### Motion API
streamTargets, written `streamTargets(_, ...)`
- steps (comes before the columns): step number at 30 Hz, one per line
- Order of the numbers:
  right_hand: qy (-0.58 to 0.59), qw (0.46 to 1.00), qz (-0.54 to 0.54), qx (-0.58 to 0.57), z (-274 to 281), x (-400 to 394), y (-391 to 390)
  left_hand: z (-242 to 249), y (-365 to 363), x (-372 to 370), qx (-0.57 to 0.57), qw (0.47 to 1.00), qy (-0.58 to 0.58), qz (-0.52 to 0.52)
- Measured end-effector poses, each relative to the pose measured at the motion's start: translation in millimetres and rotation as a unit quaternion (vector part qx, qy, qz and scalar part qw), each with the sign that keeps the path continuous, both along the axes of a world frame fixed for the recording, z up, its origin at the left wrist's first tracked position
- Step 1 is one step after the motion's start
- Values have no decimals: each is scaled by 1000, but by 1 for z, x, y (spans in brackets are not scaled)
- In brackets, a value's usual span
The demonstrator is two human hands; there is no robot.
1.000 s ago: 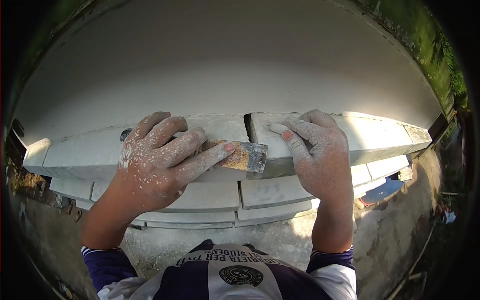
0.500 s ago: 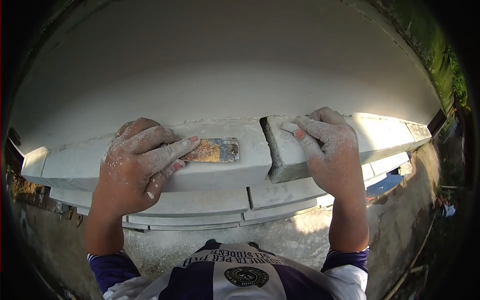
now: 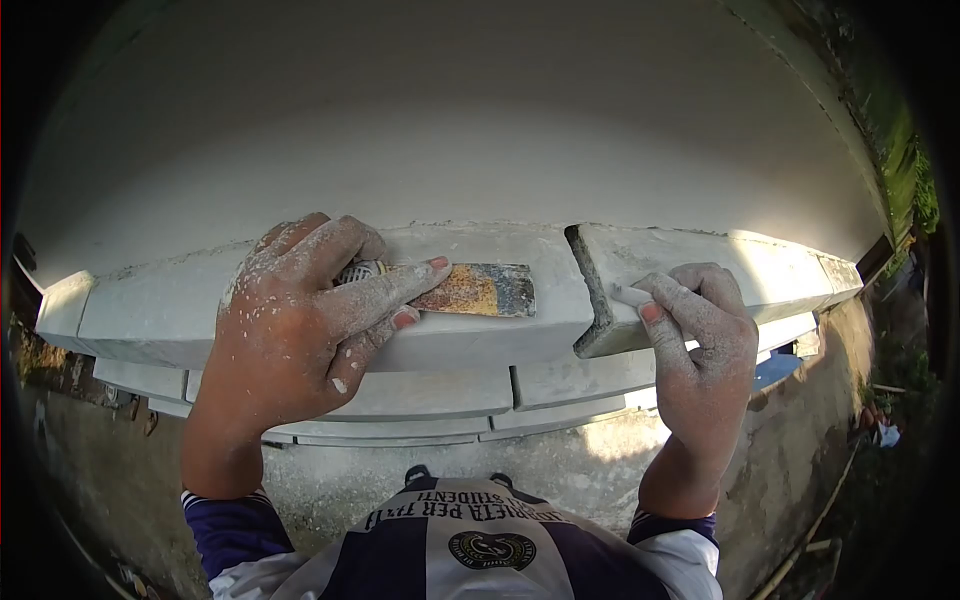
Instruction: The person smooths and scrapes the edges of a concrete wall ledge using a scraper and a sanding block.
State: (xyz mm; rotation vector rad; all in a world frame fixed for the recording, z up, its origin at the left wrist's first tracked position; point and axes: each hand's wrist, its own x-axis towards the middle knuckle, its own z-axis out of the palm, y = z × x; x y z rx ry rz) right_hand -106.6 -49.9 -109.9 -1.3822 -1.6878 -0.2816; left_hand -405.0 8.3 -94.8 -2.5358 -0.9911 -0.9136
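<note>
Dusted with white powder, my left hand [image 3: 300, 320] is closed around a putty knife [image 3: 485, 290]. Its worn, stained blade lies along the top of a pale ledge slab [image 3: 450, 345] and points right. My right hand [image 3: 705, 335], also dusty, pinches a small pale piece [image 3: 628, 294] between thumb and fingers; I cannot make out what it is. That piece is close to the left end of the neighbouring slab [image 3: 690, 255]. A dark, rough-edged gap [image 3: 588, 285] separates the two slabs, just left of my right hand.
A smooth grey wall [image 3: 480, 130] rises behind the ledge. Below it are stepped courses of pale slabs [image 3: 420, 393] and a concrete floor [image 3: 340, 470]. A blue object [image 3: 778, 368] shows at the lower right, and a pole [image 3: 820, 530] lies nearer me.
Both hands have moved right relative to my view, the right one also downward. The putty knife's blade has come nearer the gap. My view of the ledge has shifted somewhat.
</note>
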Motion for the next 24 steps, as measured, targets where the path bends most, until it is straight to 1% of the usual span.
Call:
streamTargets(1, -9, 1000, 21, 12, -2, -11, -7, 0, 0, 0, 1, 1000, -1, 3)
streamTargets(4, 9, 999, 35, 41, -15, -9, -12, -1, -1, 1, 0, 1000, -1, 6)
streamTargets(7, 26, 984, -107, 138, -39, 25, -11, 0, 0, 1, 0, 1000, 0, 5)
streamTargets(9, 111, 963, -172, 175, -52, 46, -5, -2, -1, 1, 10, 1000, 2, 8)
streamTargets(10, 153, 947, -206, 193, -55, 51, -5, -2, -2, 2, -3, 1000, -5, 8)
streamTargets(11, 158, 948, -202, 190, -59, 49, -5, 0, -3, 3, -14, 1000, -11, 7)
streamTargets(13, 168, 948, -194, 188, -61, 22, 0, 1, -2, 5, -22, 1000, -16, 3)
streamTargets(15, 120, 968, -81, 205, -67, -16, 4, 0, -1, 4, -21, 1000, -15, -1)
streamTargets(17, -1, 987, 30, 157, -60, -44, -3, 1, -3, 4, -36, 999, -17, 7)
streamTargets(20, 2, 980, -5, 201, -68, -41, 1, 1, 0, 4, -31, 999, -16, -7)
streamTargets(22, 49, 962, -96, 250, -77, -16, 8, 0, 2, 2, -19, 1000, -18, -10)
streamTargets(24, 129, 949, -150, 244, -78, 9, 8, -2, 2, 1, -15, 1000, -16, -2)
